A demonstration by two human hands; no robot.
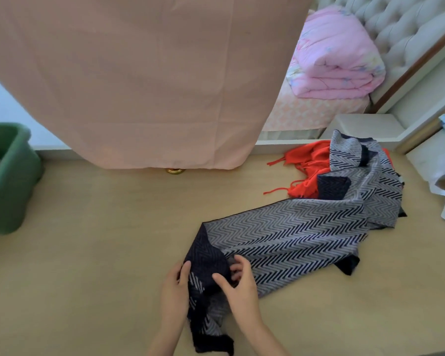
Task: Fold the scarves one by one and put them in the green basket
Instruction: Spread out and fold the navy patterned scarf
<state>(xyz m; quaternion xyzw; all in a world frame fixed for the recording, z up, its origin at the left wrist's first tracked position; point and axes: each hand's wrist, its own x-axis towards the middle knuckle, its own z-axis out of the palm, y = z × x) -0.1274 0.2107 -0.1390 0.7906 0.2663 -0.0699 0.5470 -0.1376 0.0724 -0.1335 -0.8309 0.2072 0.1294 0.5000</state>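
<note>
Risk first: the far end of the chevron scarf (293,235) is heaped on top of the red fringed scarf (306,160), up at 1 o'clock. If I pull the near end toward me to straighten it, I judge the red one could drag along, or its fringe could catch, and then two scarves are tangled instead of one folded.

Second risk: the near end is twisted, with the dark reverse flipped up over the grey face. A fold started on that twist probably comes out crooked and bulky.

Third: the green basket (10,191) sits well apart at 9 o'clock, so a loose fold may fall open on the carry. Something pale is already inside it, too blurred to name.

Hands: the left hand (175,286) curls its fingers round the scarf's left edge, thumb on top. The right hand (238,286) pinches the cloth between thumb and bent fingers, just beside the left. Both have the scarf's near end.

From the hands the scarf runs flat along the floor (100,253) toward 2 o'clock, then bunches up — a short tail also hangs back toward 6 o'clock between the wrists.
</note>
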